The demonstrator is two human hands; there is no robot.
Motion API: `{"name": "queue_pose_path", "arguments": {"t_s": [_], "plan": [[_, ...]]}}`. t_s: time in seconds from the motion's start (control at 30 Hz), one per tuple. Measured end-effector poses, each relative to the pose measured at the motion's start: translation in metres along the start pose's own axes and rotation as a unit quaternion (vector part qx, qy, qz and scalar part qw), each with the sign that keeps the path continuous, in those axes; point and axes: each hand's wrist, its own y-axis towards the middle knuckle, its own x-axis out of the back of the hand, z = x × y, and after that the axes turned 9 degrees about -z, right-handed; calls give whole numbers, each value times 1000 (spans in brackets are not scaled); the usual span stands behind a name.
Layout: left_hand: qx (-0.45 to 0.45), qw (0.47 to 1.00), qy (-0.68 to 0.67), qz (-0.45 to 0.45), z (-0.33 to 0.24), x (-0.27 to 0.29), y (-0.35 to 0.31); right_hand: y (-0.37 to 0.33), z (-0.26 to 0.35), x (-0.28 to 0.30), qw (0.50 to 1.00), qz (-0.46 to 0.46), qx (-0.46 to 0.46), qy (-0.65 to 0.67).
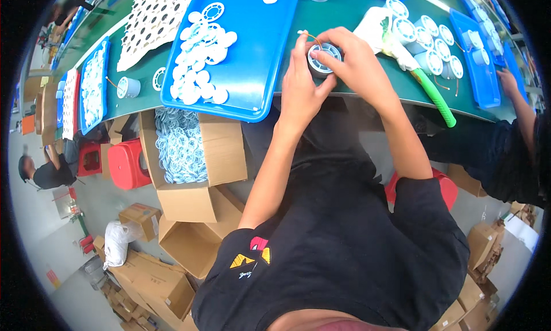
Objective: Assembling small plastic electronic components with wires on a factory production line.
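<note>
Between my two hands, over the near edge of the green table, is a small round grey-blue plastic housing (325,60) with a spoked ring on its top face. My left hand (299,81) closes on its left side, fingers pointing up beside a thin brown wire with a white connector (303,32). From the right, my right hand (357,61) grips the housing, its thumb lying over the top face. A blue tray (247,73) to the left of my hands bears a heap of white discs (198,58). Several similar housings (427,41) stand together to the right.
A green-handled tool (434,98) with a pale wrapped head lies at the right near edge. An open carton of light-blue rings (181,147) sits below the table's left side. White perforated sheets (155,24) lie at the far left. Another person's arm (516,90) reaches in at right.
</note>
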Motion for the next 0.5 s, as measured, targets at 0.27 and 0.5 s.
{"name": "queue_pose_path", "arguments": {"t_s": [0.27, 0.5], "plan": [[39, 999, -20, -8, 1, 5, 1, 35, -15, -9, 987, 83, -107, 85], [16, 1000, -12, 24, -1, 11, 5, 95, -21, -64, 975, -82, 158, -129]]}}
